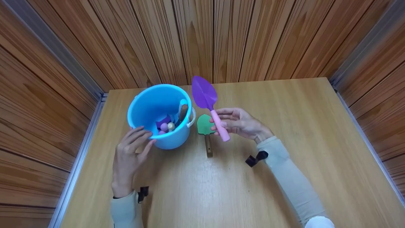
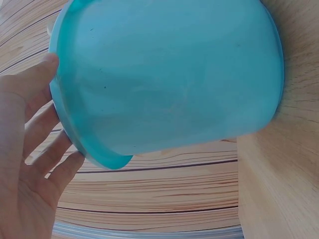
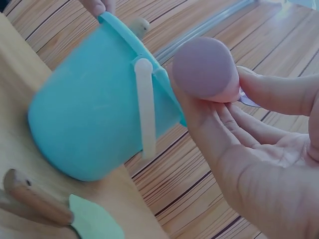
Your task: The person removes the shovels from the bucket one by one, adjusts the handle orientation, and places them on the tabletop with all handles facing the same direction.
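Note:
My right hand (image 1: 237, 123) pinches the pink handle of a toy trowel (image 1: 204, 91), whose purple blade points up and away. In the right wrist view the handle's rounded end (image 3: 204, 67) faces the camera between thumb and fingers. My left hand (image 1: 128, 155) holds the near-left rim of a light-blue bucket (image 1: 158, 95), fingers over the rim and thumb outside, as the left wrist view also shows at the bucket's wall (image 2: 169, 74). The bucket contains purple and pink pieces (image 1: 164, 126), a cream ball-like end (image 1: 171, 126) and a brown handle (image 1: 183, 111).
A small green-bladed shovel (image 1: 205, 125) with a brown handle lies on the wooden table (image 1: 196, 196), right of the bucket and below the trowel. The bucket's white handle (image 1: 192, 117) hangs at its right side. Wood-panelled walls (image 1: 234, 41) stand behind and on both sides.

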Motion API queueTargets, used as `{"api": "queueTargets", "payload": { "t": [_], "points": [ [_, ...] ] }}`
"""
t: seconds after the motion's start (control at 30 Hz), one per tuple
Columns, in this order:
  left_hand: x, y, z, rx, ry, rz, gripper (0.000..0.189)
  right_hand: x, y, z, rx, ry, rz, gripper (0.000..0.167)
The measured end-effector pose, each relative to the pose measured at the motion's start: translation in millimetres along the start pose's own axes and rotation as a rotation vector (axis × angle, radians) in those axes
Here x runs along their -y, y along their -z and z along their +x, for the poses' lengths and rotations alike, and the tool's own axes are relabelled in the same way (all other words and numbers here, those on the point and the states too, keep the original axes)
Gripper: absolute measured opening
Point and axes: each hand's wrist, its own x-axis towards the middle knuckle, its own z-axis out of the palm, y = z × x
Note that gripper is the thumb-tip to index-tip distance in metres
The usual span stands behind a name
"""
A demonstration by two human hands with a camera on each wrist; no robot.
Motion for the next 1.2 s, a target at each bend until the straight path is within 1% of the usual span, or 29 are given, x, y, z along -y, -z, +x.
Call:
{"api": "queueTargets", "payload": {
  "t": [0.07, 0.27, 0.43, 0.57, 0.73, 0.9, 0.97, 1.07, 1.2],
  "points": [
    [0.2, 0.2, -0.3, -0.002, -0.001, 0.001, 0.043, -6, 1, -4.4, -0.036, -0.007, 0.008, 0.050],
    [1.0, 0.6, 1.0, -0.007, -0.012, -0.011, 0.040, -22, 6, -16.6, -0.190, -0.049, 0.019, 0.051],
    [1.4, 1.0, 1.1, -0.001, -0.019, -0.001, 0.037, -37, 14, -25.6, -0.248, -0.078, 0.076, 0.054],
    [1.3, 1.6, 0.4, 0.002, -0.021, 0.001, 0.035, -52, 17, -30.7, -0.293, -0.077, 0.125, 0.056],
    [1.0, 1.5, -0.2, -0.005, -0.018, -0.006, 0.038, -69, 21, -33.4, -0.367, -0.084, 0.153, 0.066],
    [0.8, 1.2, -0.7, -0.010, -0.014, -0.014, 0.042, -84, 22, -34.0, -0.459, -0.121, 0.176, 0.065],
    [0.5, 1.0, -0.8, -0.010, -0.011, -0.016, 0.043, -89, 23, -34.4, -0.480, -0.134, 0.177, 0.063],
    [0.0, 0.5, -0.6, -0.007, -0.005, -0.026, 0.043, -94, 24, -35.5, -0.488, -0.145, 0.175, 0.061],
    [0.1, -0.1, 0.2, -0.006, -0.004, -0.036, 0.041, -97, 24, -36.4, -0.487, -0.133, 0.177, 0.059]
  ]
}}
